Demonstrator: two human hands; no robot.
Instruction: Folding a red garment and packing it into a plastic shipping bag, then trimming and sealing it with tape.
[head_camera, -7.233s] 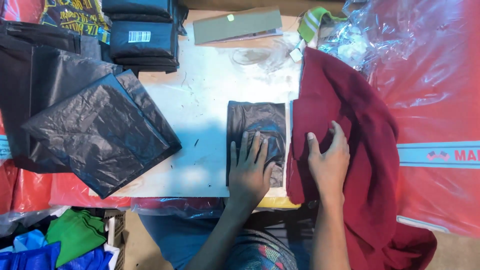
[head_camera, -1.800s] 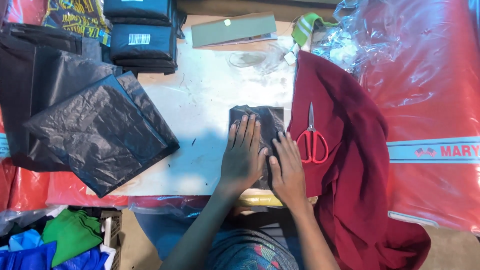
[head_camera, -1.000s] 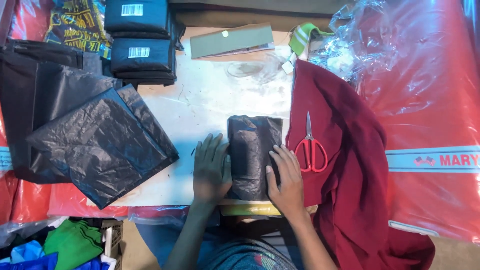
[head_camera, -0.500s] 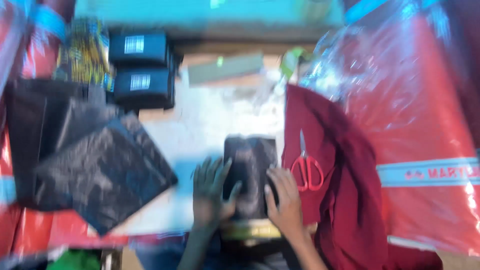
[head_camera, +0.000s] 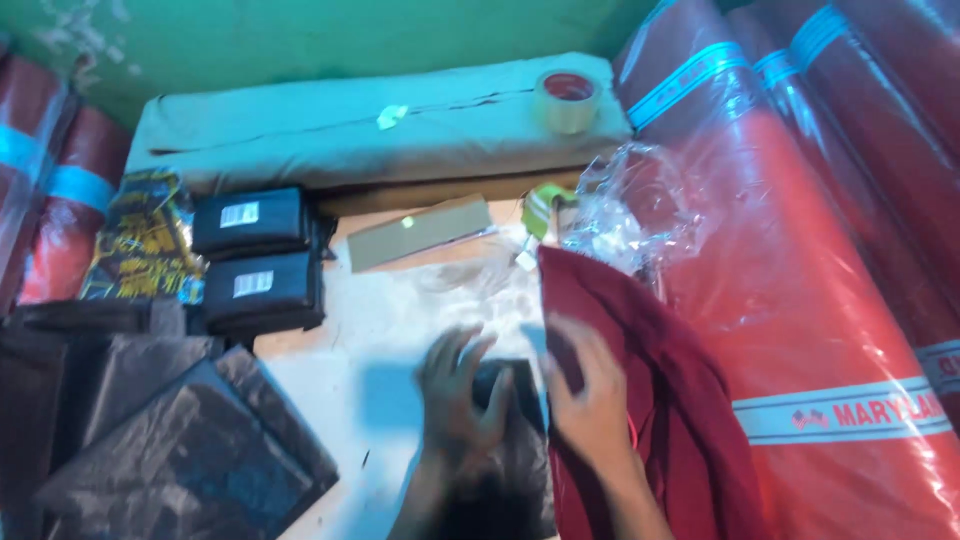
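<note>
Your left hand (head_camera: 458, 395) and right hand (head_camera: 590, 395) press close together, fingers spread, on the dark folded bundle (head_camera: 500, 385) at the near table edge; motion blur hides the exact grip. Maroon cloth (head_camera: 660, 400) lies right; two black white-labelled packets (head_camera: 255, 255) sit far left, a tape roll (head_camera: 567, 100) beyond.

We see the white work table (head_camera: 390, 330) bearing a dark plastic-wrapped bundle (head_camera: 510, 400) near its front edge, between our left hand (head_camera: 458, 385) and right hand (head_camera: 590, 395). Black plastic bags (head_camera: 170, 450) lie at its left edge, two black packed parcels (head_camera: 255, 255) at its back-left corner, folded maroon cloth (head_camera: 670, 400) along its right edge.
</note>
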